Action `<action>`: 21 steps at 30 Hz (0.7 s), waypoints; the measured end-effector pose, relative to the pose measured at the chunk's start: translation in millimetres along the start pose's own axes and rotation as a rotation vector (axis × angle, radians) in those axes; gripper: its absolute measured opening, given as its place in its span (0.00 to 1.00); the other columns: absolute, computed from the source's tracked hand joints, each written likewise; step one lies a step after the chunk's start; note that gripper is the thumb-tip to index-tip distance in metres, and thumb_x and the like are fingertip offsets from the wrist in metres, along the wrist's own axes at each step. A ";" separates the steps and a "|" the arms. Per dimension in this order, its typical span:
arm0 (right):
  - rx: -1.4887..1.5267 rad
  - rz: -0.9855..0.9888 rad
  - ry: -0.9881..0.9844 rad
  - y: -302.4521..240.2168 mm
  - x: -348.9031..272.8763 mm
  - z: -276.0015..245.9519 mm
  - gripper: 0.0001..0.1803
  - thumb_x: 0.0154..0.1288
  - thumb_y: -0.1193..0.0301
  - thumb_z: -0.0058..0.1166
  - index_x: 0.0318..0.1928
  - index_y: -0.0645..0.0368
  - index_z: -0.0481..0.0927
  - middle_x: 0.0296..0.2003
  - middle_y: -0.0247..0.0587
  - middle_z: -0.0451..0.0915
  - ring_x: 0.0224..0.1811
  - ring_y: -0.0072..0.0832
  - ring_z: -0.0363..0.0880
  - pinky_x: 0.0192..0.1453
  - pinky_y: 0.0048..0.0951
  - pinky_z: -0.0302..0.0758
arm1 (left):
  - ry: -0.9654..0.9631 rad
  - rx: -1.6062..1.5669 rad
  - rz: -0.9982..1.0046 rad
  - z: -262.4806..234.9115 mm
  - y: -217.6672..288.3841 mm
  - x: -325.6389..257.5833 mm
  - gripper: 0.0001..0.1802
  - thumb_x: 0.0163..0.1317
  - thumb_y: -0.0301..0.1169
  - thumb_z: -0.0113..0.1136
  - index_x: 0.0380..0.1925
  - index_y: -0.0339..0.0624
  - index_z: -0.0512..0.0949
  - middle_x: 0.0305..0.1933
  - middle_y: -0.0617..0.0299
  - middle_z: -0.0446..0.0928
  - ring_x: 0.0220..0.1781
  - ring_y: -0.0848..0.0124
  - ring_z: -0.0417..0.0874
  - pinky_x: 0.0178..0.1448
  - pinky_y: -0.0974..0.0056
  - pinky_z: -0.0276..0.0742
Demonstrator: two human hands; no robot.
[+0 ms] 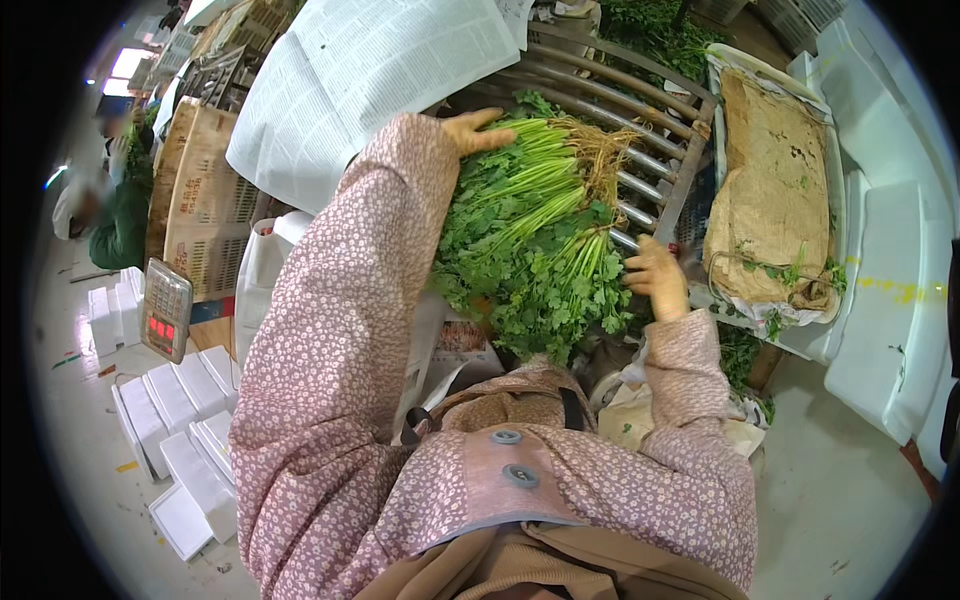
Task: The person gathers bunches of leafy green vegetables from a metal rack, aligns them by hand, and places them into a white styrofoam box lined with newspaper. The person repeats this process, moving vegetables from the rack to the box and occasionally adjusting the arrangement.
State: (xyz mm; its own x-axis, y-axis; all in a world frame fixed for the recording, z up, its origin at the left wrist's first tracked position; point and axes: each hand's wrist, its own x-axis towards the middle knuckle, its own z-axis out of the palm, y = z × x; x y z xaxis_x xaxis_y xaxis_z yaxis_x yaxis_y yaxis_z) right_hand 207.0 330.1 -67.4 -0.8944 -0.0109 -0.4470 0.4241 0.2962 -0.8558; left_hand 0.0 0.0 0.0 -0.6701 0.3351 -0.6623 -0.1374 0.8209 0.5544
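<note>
A heap of coriander with green leaves, pale stems and tan roots lies in front of me on a rack of metal bars. My left hand rests at the far left edge of the heap, fingers spread, their tips touching the stems. At the heap's right side is my right hand, its fingers loosely bent and apart beside a smaller bunch of coriander. Nothing shows in its grasp. Both hands look tan-yellow, perhaps gloved. The leaves hang over the near edge of the rack toward my lap.
Large printed paper sheets cover the far left. A white foam box with brown paper stands at right. Left are a digital scale display, plastic crates and white foam boxes. Another person is farther left.
</note>
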 end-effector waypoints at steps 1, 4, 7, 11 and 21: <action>0.019 -0.003 0.016 -5.8 -2.1 2.4 0.41 0.67 0.46 0.46 0.69 0.60 0.55 0.52 0.57 0.77 0.53 0.37 0.78 0.58 0.30 0.72 | -0.037 -0.096 -0.007 3.7 5.5 -10.2 0.60 0.48 0.73 0.53 0.72 0.49 0.44 0.75 0.47 0.42 0.77 0.51 0.42 0.75 0.44 0.43; -0.047 0.117 -0.039 -35.4 30.1 60.1 0.50 0.62 0.35 0.41 0.70 0.63 0.51 0.62 0.64 0.66 0.65 0.50 0.65 0.68 0.41 0.61 | 0.133 -0.206 -0.027 54.6 -16.9 -2.7 0.64 0.45 0.75 0.53 0.71 0.39 0.46 0.73 0.42 0.47 0.76 0.50 0.46 0.75 0.46 0.47; 0.864 -0.281 0.019 -13.0 83.9 142.2 0.52 0.60 0.41 0.52 0.70 0.65 0.48 0.65 0.61 0.60 0.67 0.47 0.61 0.69 0.38 0.60 | 0.258 -0.086 -0.167 40.4 -0.8 -42.8 0.61 0.49 0.73 0.51 0.69 0.36 0.52 0.71 0.42 0.55 0.73 0.52 0.56 0.72 0.52 0.54; 0.372 -0.178 0.044 -63.2 42.6 87.4 0.54 0.59 0.40 0.54 0.69 0.69 0.49 0.64 0.61 0.63 0.62 0.46 0.68 0.65 0.36 0.65 | 0.461 -0.005 -0.030 54.6 9.7 -119.3 0.52 0.56 0.62 0.56 0.69 0.36 0.53 0.65 0.40 0.65 0.67 0.53 0.67 0.68 0.58 0.63; -0.698 0.186 0.205 -11.8 66.0 84.8 0.31 0.72 0.72 0.38 0.72 0.54 0.46 0.43 0.55 0.77 0.26 0.36 0.76 0.25 0.35 0.71 | 0.339 0.025 -0.289 86.6 -30.7 -109.2 0.54 0.58 0.70 0.41 0.72 0.43 0.43 0.69 0.38 0.57 0.72 0.51 0.57 0.71 0.56 0.60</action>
State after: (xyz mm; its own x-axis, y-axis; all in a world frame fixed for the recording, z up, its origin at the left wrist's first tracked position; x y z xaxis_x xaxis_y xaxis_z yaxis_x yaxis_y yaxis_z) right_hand 155.0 245.0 -108.9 -0.8543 0.2564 -0.4521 0.4433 0.8135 -0.3763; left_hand 140.5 -21.8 11.6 -0.8085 -0.0764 -0.5835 -0.3389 0.8711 0.3555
